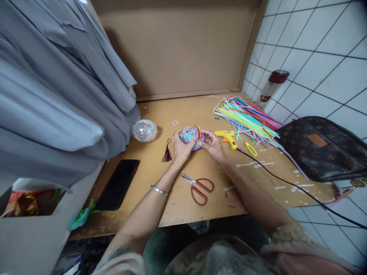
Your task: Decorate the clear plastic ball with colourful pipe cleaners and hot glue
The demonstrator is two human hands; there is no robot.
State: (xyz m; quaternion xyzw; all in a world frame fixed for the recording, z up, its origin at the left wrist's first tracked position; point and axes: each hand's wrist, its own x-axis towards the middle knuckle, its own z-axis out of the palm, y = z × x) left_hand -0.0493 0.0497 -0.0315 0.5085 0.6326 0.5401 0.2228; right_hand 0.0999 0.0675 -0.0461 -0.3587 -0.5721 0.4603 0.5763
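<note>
Between my two hands is a round, shiny ball (pixel 187 132) with purple, turquoise, red and yellow strips around it. My left hand (pixel 182 148) wraps its left side, thumb across the front. On the right side, the fingers of my right hand (pixel 212 144) pinch the ball near the red and yellow strips; the fingertips are partly hidden. A dark tassel (pixel 166 152) lies just left of my left hand. Below the hands rest scissors (pixel 197 188) with red handles, blades pointing up-left. To the right of my right hand lies a yellow glue gun (pixel 229 137).
A clear ball (pixel 145 130) stands by the grey curtain (pixel 65 76). A black phone (pixel 117 185) lies at left. Colourful pipe cleaners (pixel 246 116) are piled back right, near a bottle (pixel 271 89) and a brown bag (pixel 323 149). The glue gun's black cord (pixel 275 177) runs right.
</note>
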